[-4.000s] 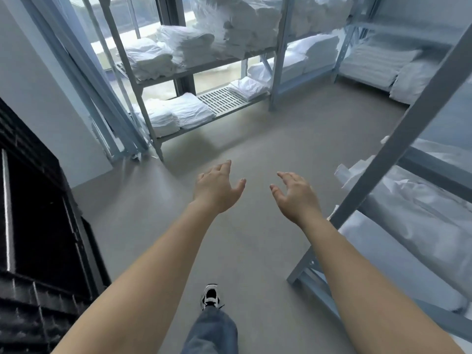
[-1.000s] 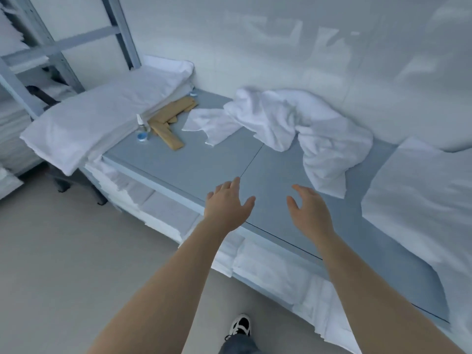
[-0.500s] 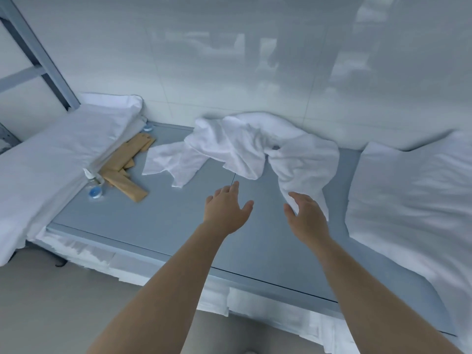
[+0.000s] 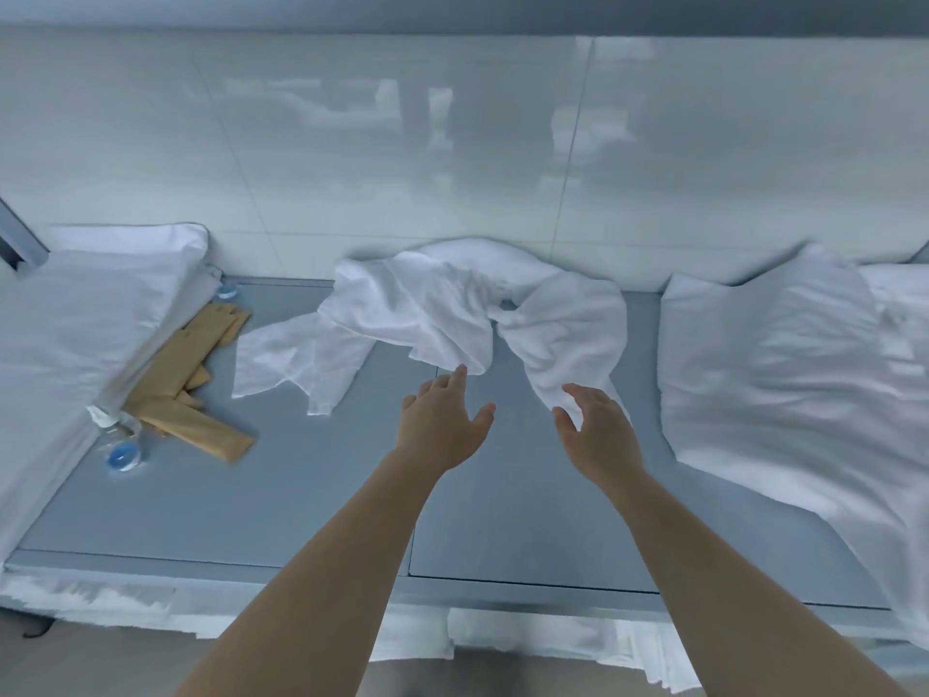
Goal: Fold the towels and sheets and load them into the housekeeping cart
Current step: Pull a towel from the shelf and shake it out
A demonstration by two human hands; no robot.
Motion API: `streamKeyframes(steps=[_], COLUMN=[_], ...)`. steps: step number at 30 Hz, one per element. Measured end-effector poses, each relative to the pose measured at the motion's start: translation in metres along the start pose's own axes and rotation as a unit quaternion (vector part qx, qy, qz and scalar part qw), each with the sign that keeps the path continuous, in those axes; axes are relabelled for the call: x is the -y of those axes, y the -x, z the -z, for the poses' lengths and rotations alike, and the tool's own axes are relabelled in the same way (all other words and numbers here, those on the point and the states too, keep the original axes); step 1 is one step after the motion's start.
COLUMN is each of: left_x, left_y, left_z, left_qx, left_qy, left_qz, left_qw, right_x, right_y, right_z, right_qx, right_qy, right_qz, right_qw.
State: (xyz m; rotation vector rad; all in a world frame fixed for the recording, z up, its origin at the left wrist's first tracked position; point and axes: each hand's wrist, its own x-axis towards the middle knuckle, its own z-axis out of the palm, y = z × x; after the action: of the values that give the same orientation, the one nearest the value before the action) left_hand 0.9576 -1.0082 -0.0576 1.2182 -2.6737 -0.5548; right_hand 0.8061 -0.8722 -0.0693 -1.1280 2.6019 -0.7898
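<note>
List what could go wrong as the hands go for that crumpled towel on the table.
The crumpled towel overlaps a thinner cloth, so lifting it may drag that along. The right hand is at one drooping end and the left hand at another fold; grabbing mismatched edges could twist it.

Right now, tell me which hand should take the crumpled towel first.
Right. The right hand is open at the near hanging end of the crumpled towel, probably touching it. The left hand is open too, with only its fingertips near the towel's edge.
</note>
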Motion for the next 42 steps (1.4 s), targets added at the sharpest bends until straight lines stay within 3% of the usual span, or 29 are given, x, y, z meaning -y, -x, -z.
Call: streamKeyframes(steps=[13,20,25,32,37,42], left_x=[0.026,0.014,-0.011,-0.032,-0.031,-0.035], left_y=[-0.029,-0.048,-0.091,-0.153,-0.149,-0.115], left_z=[0.001,-0.026,-0.064,-0.145,-0.168,-0.166], left_qx=[0.019,0.017,-0.028,0.065,0.113,0.133], left_qy=[0.009,0.020,-0.001,-0.114,-0.086,-0.089], left_qz=[-0.052,-0.077,-0.148,-0.206,-0.187,-0.170], left_qw=[0.998,0.997,0.989,0.970,0.972,0.972], right_x=[0.015,-0.019,-0.051,-0.098,-0.113,-0.119], right_y=[-0.012,-0.029,-0.077,-0.128,-0.122,-0.089], right_z=[-0.022,-0.031,-0.042,-0.084,-0.093,-0.081], right_qx=[-0.030,-0.041,-0.080,0.004,-0.024,0.010], right_qy=[0.028,0.036,0.070,0.194,0.200,0.185], right_qz=[-0.025,-0.018,0.005,0.001,0.013,0.030], right_qw=[0.999,0.998,0.994,0.981,0.979,0.982])
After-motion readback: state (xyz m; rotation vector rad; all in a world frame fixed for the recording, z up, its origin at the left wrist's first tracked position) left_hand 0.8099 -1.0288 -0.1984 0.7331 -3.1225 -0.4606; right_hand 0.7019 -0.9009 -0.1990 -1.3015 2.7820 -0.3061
